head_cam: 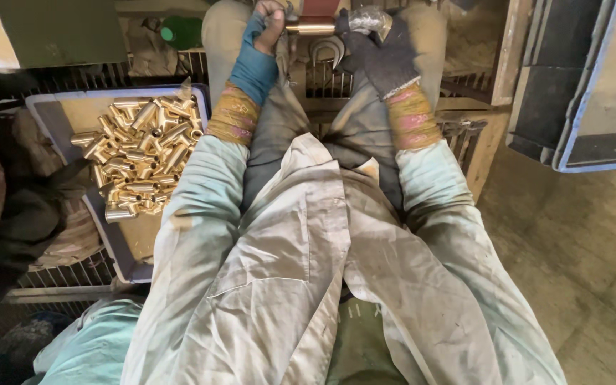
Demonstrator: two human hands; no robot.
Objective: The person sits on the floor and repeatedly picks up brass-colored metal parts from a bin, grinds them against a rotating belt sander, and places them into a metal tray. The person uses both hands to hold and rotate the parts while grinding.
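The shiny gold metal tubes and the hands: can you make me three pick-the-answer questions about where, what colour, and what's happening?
1. Where is the pile of shiny gold metal tubes?
A. in a blue-rimmed tray beside the left arm
B. on the lap
C. beside the right arm

2. What colour is the left hand's glove?
A. red
B. blue
C. white

3. What is the left hand doing?
A. hanging free
B. gripping a gold tube
C. resting in the tray

Answers: 1 A, the tray sits at the left; 2 B, blue fabric shows; 3 B, its fingers wrap one end of the tube.

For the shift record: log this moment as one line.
left hand: grips brass tube | right hand: gloved, at tube's other end | tray: brass tubes heaped
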